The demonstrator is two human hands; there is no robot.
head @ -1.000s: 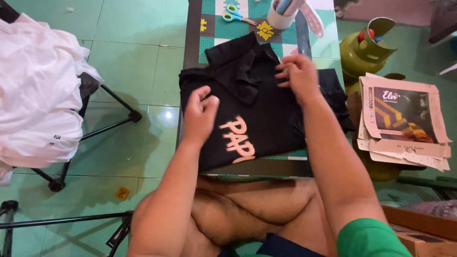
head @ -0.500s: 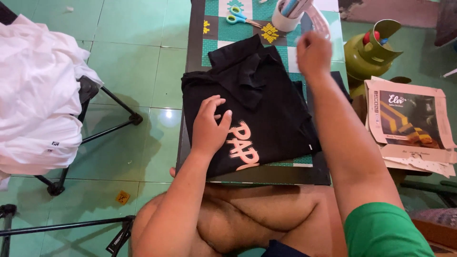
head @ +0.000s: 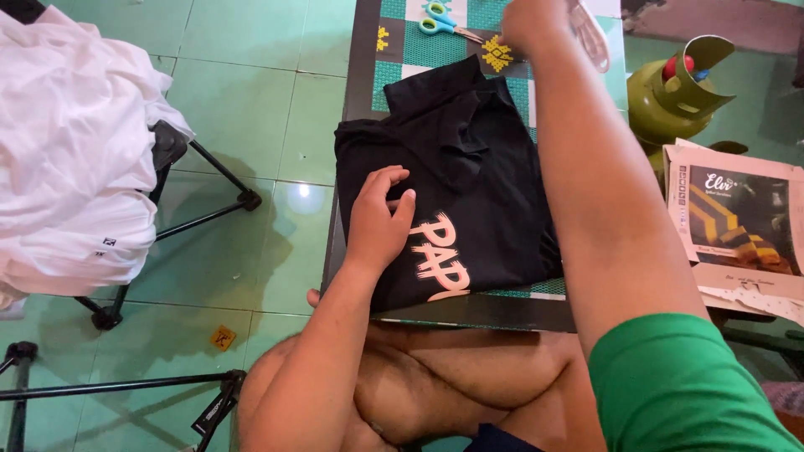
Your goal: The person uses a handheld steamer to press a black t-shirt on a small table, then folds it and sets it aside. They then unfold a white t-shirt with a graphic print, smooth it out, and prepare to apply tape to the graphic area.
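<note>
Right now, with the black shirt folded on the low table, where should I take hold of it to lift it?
Grip the black shirt at its near folded edge beside the pale lettering, coming from the person's side. That edge lies by the table rim with nothing on it, and the left hand already rests flat there. The right hand is raised at the far end, near the scissors.

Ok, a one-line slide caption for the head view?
Left hand flat on a folded black shirt on a low table; right hand raised near the scissors.
</note>
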